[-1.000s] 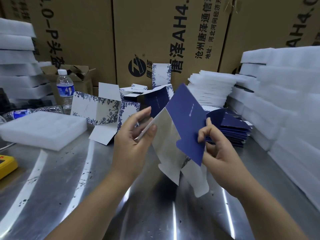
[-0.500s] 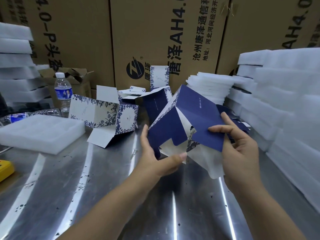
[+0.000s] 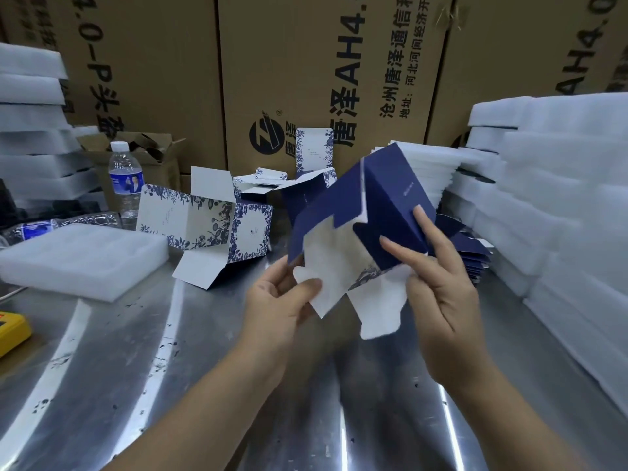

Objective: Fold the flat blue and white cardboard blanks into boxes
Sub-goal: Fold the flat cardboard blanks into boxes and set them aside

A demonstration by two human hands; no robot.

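The brown cartons (image 3: 306, 62) walling the back carry black print: "唐泽AH4." in large type, "沧州唐泽通信" beside it, and a smaller line starting "地址:河北河间经济开", next to a round black logo. The carton at 10 o'clock shows only upside-down scraps such as "P-0". The water bottle (image 3: 125, 180) at 9 o'clock has a blue label too small to read. The blue face of the cardboard blank (image 3: 373, 205) bears a tiny pale mark that is also unreadable.

The blank is held in the air above the counter (image 3: 163, 385), just right of centre, its blue panels raised into an open sleeve that tilts toward 1 o'clock. Its white flaps hang toward 6 o'clock.

The left hand (image 3: 278, 304) pinches the lower-left white flap between the thumb and curled fingers. The right hand (image 3: 441, 290) shows its back. Two of its fingers (image 3: 396, 249) lie straight on the blue panel and the rest are hidden behind the card, so it grips the blank from 4 o'clock.

Half a second ago the blank was spread wider and flatter. The left thumb lay under a blue flap, and the right thumb rested on the panel's right edge. Since then the panels have squared up and the left hand has shifted to the white flap.

A half-formed floral box (image 3: 210, 226) sits at 10 o'clock, and flat blue blanks (image 3: 475, 253) lie at 3 o'clock.
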